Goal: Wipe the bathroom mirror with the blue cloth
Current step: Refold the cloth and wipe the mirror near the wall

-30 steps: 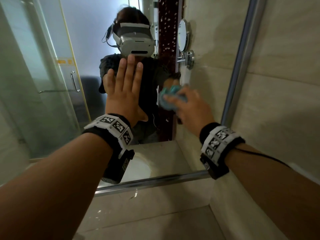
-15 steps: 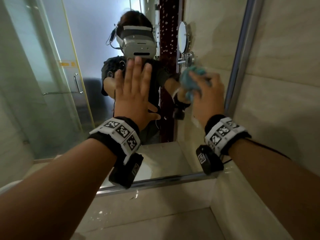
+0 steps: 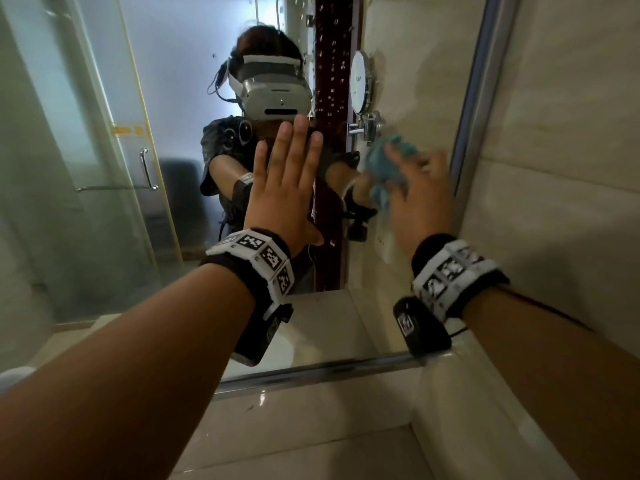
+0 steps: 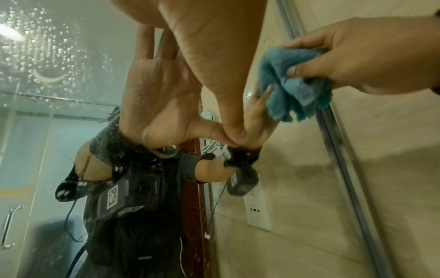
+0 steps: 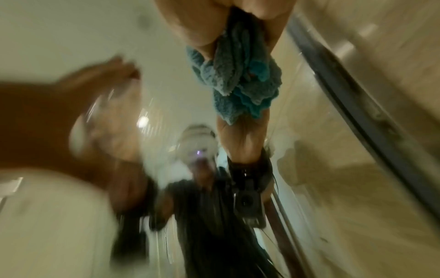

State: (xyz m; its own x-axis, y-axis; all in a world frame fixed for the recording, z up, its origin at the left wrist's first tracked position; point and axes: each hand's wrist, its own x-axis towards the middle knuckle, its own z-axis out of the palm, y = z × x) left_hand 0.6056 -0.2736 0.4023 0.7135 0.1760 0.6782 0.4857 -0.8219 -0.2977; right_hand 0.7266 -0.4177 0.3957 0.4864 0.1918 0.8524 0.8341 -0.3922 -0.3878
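Forearms fill the lower half of the head view, each with a marker band and camera pack at the wrist. Beyond them we note the left hand (image 3: 284, 181), centre frame, laid flat on the bathroom mirror (image 3: 104, 168) with its fingers (image 3: 299, 140) straight and together; it holds nothing and, in our judgement, serves only as a brace. To its right, mid-frame, the right hand (image 3: 420, 199) has its fingers (image 4: 307, 44) curled round the blue cloth (image 3: 384, 168), bunched into a wad and pressed to the glass just left of the mirror frame (image 3: 467, 133). The left wrist view confirms the grip: thumb and fingers pinch the cloth, its folds hanging below the hand. The right wrist view is blurred, which we take as a sign of a stroke under way.

Farther up, water droplets (image 3: 329, 64) stand on the glass at upper centre, over the reflected dark strip.

We judge the wiping step to be in hand, along the right margin. The next move calls for steady pressure and a sweep left and upward into the droplets; the braced left hand will have to shift to free the glass beneath it.
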